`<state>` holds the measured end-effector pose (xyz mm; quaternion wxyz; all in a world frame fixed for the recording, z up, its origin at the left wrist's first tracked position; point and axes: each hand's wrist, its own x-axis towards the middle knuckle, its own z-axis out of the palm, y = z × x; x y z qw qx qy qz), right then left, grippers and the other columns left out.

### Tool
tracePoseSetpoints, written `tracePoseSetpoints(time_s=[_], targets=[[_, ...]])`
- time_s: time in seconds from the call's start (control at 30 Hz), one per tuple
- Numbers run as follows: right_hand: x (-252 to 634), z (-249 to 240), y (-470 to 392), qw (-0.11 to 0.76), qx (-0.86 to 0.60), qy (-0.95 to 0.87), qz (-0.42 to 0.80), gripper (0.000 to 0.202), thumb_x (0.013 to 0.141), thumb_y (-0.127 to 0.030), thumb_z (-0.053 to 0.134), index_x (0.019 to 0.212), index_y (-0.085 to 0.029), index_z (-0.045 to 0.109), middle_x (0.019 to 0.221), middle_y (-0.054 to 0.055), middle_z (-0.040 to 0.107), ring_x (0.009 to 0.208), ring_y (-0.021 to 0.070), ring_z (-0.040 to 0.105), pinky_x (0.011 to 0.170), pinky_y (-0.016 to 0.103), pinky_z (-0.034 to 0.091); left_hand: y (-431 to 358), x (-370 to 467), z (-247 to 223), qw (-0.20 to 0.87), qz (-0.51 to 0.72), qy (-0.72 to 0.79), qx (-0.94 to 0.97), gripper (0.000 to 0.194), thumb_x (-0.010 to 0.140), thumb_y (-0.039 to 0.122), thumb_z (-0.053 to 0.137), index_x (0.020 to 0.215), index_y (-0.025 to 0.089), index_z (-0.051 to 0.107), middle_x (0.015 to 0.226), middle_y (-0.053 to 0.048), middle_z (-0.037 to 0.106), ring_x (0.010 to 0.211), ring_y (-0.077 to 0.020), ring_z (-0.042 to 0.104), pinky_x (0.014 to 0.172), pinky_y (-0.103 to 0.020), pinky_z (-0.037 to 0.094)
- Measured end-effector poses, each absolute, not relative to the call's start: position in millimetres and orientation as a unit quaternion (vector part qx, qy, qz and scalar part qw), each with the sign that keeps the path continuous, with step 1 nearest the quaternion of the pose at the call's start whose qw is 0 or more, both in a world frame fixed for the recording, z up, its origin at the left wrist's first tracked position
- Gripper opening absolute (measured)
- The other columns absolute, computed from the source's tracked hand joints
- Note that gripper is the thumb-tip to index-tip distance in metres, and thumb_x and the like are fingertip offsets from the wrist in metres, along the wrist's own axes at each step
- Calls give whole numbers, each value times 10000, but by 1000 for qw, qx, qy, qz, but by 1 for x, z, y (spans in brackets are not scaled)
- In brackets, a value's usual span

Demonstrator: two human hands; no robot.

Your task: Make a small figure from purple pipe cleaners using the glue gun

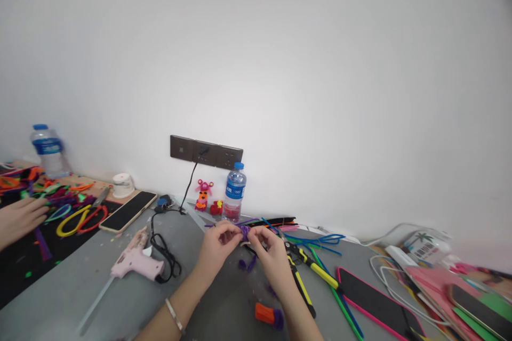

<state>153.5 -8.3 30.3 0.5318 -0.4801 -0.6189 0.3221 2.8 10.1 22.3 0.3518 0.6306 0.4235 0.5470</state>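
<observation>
Between my two hands is a small purple piece of twisted pipe cleaner (245, 232). My left hand (219, 248) pinches it from the left with thumb and forefinger. From the other side my right hand (272, 253) pinches it too, fingertips close to the left ones. Below them on the grey table lie a purple curl of pipe cleaner (250, 264) and an orange and purple roll (267, 314). Yellow-and-black pliers (302, 287) lie just right of my right hand, partly covered by it. Blue and green pipe cleaners (320, 240) are strewn behind the pliers.
A pink glue gun (138, 261) with a cord lies left. A water bottle (234, 192) and small figure (202, 197) stand by the wall. Phones (128, 212) lie left and right (376, 303). Another person's hand (22, 218) is near scissors (86, 218) at far left.
</observation>
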Motion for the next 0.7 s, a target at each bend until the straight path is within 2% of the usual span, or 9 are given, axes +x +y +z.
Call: tracePoseSetpoints(time_s=[0.7], targets=[[153, 28, -8, 529, -483, -626, 308, 292, 833, -435, 579, 724, -168, 625, 672, 38, 607, 627, 194, 529, 582, 268, 404, 11, 2, 19, 331, 547, 425, 641, 118, 727, 261, 631, 677, 157, 659, 655, -10, 608, 548, -128, 503, 527, -223, 391]])
